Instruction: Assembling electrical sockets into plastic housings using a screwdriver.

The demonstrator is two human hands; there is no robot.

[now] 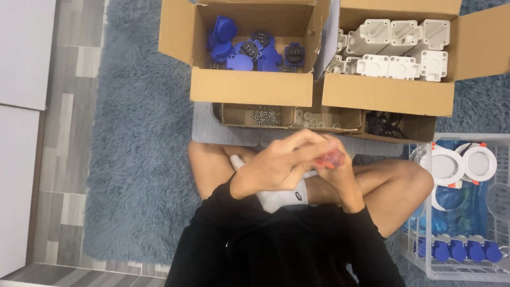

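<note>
I sit cross-legged on a blue-grey rug. Both hands meet in front of my chest, above my crossed legs. My left hand (276,162) is curled over the right one, fingers closed around a small part that is mostly hidden. My right hand (337,170) grips a small tool with a red-orange translucent handle (330,157), likely a screwdriver, its tip hidden between the hands. What the left hand holds cannot be made out through the motion blur.
Ahead stand an open cardboard box of blue socket parts (249,50) and another of white plastic housings (398,50). A low tray (289,117) holds screws and small pieces. At right a clear crate (462,212) holds round white lamps and assembled blue parts.
</note>
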